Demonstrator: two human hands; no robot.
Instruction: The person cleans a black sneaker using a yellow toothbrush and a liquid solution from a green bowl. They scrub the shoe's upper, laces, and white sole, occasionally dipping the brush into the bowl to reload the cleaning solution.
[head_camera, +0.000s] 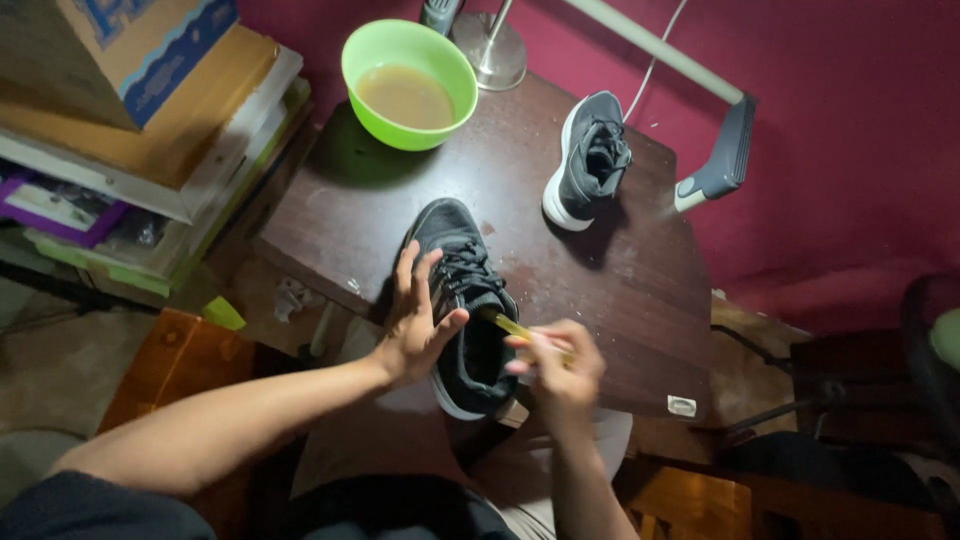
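Two hands at a black shoe on the near edge of a dark tabletop.

The left hand (418, 325) lies with fingers spread on the left side of the near shoe (463, 300), steadying it rather than gripping; the right hand (560, 365) is clenched round a thin yellow-green brush (512, 327) whose tip points into the shoe's opening; the shoe's heel hangs over the tabletop (620, 300) edge, toe pointing far; a second shoe (588, 160) stands well apart at the far right; a green bowl (408, 82) of brownish liquid sits at the far left; a lamp (720, 150) reaches in from the far right; boxes (140, 90) are stacked at left.
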